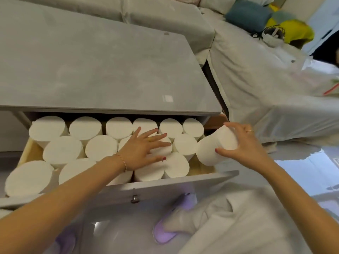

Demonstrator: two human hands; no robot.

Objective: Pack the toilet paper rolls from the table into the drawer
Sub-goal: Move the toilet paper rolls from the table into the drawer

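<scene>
Pale grey sofa (pixel 256 85) under a loose cover, wrapping round the far side and right. On its right end, a teal cushion (pixel 247 14) beside a yellow cushion (pixel 295 32). Glossy light floor (pixel 302 167) at right, mirroring bright daylight. Lilac slippers (pixel 170 224) low in view, on the floor beside white cloth (pixel 229 217).

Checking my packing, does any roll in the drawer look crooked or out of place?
Only the roll in your right hand: it's tilted over the drawer's right end, not yet seated. The other rolls stand upright in rows.
</scene>
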